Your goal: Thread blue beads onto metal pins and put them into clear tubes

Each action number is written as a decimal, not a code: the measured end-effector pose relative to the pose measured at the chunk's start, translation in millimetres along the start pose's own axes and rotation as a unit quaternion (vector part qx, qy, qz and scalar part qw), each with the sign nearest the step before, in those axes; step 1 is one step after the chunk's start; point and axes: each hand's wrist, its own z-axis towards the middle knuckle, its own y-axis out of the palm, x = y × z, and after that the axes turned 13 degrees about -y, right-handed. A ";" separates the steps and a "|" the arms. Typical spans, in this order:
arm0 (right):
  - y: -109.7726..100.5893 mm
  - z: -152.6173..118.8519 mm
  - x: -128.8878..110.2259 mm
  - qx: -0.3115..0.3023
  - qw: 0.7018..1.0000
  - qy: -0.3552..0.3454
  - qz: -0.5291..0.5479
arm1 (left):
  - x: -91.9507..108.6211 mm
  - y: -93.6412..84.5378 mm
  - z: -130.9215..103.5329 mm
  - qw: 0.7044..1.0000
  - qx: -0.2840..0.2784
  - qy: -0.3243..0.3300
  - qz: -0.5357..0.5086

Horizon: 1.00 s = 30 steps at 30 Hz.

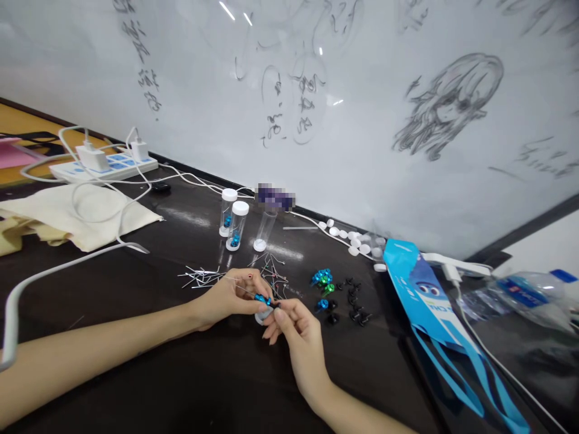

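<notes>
My left hand (239,296) pinches a small shiny blue metal part (261,298), and a thin metal pin sticks out from it toward the upper left. At the part's other end, my right hand (298,331) closes thumb and fingertips on a small black piece (274,305). A white cap (261,317) shows just below, partly hidden by the fingers; what supports it I cannot tell. Loose silver pins (199,277) lie left of my hands, and pins with rounded ends (274,271) lie behind them. Blue and green metal parts (322,277) and black pieces (355,295) lie to the right.
Two capped transparent tubes (237,228) with blue parts inside stand behind, beside another transparent tube (266,229). White caps (355,241) lie along the whiteboard (203,90). At left are a cloth bag (90,211) and a power strip (117,167); at right, a blue lanyard (420,289) and a bottle (534,295).
</notes>
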 end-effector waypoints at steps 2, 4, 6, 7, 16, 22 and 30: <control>-0.9 -0.8 0.9 -0.010 1.000 0.012 0.001 | 0.1 -0.1 -0.3 1.000 0.001 0.000 0.011; -1.7 -1.6 2.6 -0.015 1.000 0.023 0.005 | 0.0 -0.4 -0.2 1.000 0.000 -0.001 0.011; -2.1 -1.9 4.4 -0.020 0.999 0.027 0.012 | -0.4 -0.5 0.2 1.000 0.001 -0.001 0.004; -2.1 -1.7 5.1 -0.021 0.999 0.025 0.018 | -0.6 -0.5 0.4 1.000 0.003 0.000 -0.001; 0.7 0.1 2.3 0.003 1.000 -0.019 0.005 | -1.8 -0.4 1.2 1.000 0.005 0.000 -0.021; -0.3 -1.0 4.2 -0.012 1.000 -0.006 0.013 | -0.1 0.6 0.2 1.000 0.006 -0.010 -0.011; -0.9 -2.4 4.2 0.011 1.000 -0.025 -0.013 | -2.1 -0.7 1.4 1.000 0.003 0.000 -0.023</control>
